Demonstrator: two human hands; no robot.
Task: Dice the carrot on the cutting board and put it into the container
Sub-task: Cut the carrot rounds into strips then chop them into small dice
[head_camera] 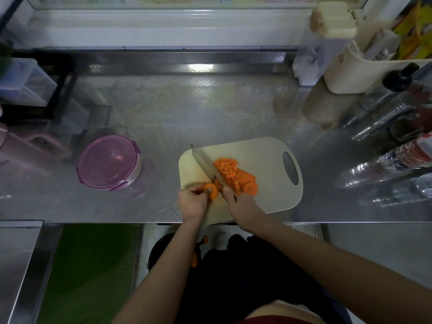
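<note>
Your two bare forearms reach forward from the bottom of the view. Just below the table's front edge, a few orange scraps (194, 260) lie against something dark.

Your left hand (192, 202) rests at the near left corner of a pale cutting board (268, 202), fingers curled round a stub of carrot (211, 191). Just beside it, your right hand (238, 203) has its fingers wrapped tight round the handle of a knife (204, 163). The blade runs diagonally away from you, its tip over the board's far left corner.

Right of the blade, touching it, lies a heap of diced carrot (225, 167). A few round carrot slices (249, 184) lie against the heap's near side. The board's oval handle hole points right.

The board lies on a patterned steel table (187, 108). Well to the left of the board stands the round container (108, 161) with a purple clip lid on it.

Farther off, bottles (397, 136) line the right edge, and a cream tub (346, 73) stands in the far right corner.
</note>
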